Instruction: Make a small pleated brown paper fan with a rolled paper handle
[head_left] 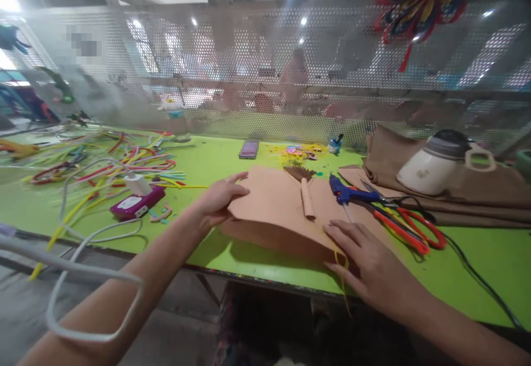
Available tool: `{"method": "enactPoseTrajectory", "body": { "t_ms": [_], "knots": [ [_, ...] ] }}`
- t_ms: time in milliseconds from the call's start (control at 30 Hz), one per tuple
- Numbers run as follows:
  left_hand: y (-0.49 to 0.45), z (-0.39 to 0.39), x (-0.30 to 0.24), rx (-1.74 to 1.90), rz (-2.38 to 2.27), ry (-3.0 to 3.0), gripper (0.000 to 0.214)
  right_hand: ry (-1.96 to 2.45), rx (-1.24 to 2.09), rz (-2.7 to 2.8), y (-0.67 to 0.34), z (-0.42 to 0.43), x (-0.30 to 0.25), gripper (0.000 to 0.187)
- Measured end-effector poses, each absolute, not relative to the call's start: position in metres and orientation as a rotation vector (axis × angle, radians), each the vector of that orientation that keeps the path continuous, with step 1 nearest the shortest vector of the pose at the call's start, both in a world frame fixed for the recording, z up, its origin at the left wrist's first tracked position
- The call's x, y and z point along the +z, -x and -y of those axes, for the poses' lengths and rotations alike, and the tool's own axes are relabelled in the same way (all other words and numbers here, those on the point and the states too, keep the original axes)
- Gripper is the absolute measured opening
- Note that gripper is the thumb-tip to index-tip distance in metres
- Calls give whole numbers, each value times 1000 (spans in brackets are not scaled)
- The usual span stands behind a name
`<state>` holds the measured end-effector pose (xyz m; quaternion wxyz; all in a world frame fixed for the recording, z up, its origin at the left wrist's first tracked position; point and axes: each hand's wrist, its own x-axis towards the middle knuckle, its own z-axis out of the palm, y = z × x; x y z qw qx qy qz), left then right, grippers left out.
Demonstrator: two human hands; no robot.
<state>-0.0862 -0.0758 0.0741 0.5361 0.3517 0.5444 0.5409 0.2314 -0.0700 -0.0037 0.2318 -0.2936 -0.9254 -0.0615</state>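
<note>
A sheet of tan foam (269,205) lies on the green table (207,161), its near edge curling up. My left hand (219,200) grips the sheet's left edge, fingers over the top. My right hand (365,261) lies flat with fingers spread on the sheet's right front corner, over a thin yellow strand (343,266). A small rolled tan piece with a brown fringed top (305,189) rests on the sheet.
A blue glue gun (346,193) and red-handled scissors (406,228) lie right of the sheet. Folded brown cloth (477,200) carries a white jug (435,164). Coloured strips (103,161), a pink box (136,204) and a white cable (83,266) sit left. A perforated screen (265,67) stands behind.
</note>
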Motion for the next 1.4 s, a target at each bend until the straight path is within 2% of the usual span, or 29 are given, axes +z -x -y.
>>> {"method": "enactPoseTrajectory", "body": {
  "t_ms": [133,300,467,633,800,933,1067,1400],
  "knots": [
    [83,62,94,1321,-1290,-834,54,876,-304,2375,-226,61,-3,36],
    [81,57,93,1366,-1316,-954,35,1030,-202,2341,-235,51,-3,31],
    [94,58,59,1393,-1625,-1239,43,1147,-221,2311,-239,50,8,30],
    [113,62,32,1000,-1885,-1634,24,1153,-211,2318,-237,49,8,25],
    [125,58,29,658,-2021,-1795,20,1067,-145,2344,-237,51,-3,29],
    [130,48,28,521,-2059,-1746,26,1041,-79,2353,-236,52,-7,30],
    [131,48,29,571,-2076,-1661,17,1027,-22,2365,-236,54,-9,32],
    [148,72,37,1019,-1960,-1407,25,1069,19,2350,-235,55,-12,36]
  ]
}}
